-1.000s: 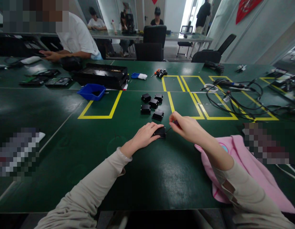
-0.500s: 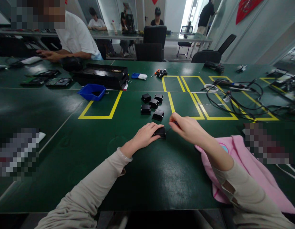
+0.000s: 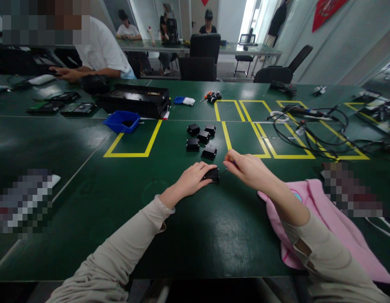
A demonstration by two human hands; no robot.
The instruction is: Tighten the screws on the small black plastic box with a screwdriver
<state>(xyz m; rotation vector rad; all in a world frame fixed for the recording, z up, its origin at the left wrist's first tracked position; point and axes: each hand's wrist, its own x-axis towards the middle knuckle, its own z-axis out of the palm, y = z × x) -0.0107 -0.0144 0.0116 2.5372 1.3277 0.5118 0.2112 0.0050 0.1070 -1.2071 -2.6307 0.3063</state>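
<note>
My left hand [image 3: 195, 179] lies flat over a small black box [image 3: 213, 175] on the green table [image 3: 87, 198], pressing it down with the fingers. My right hand [image 3: 248, 168] is closed around a small screwdriver [image 3: 228, 165] whose thin tip points at the box's right side. Most of the tool is hidden in the fist. Just beyond the hands sits a cluster of several more small black boxes [image 3: 201, 138].
A pink cloth [image 3: 324, 227] lies under my right forearm. Farther back are a blue bin [image 3: 122, 121], a black tray [image 3: 134, 99], yellow taped rectangles [image 3: 133, 143] and tangled cables [image 3: 308, 126]. A person in white [image 3: 100, 50] works at the left; others sit at a far table.
My right hand has lifted slightly and shifted a little toward the far side, still holding the screwdriver at the box. My left hand has stayed on the box.
</note>
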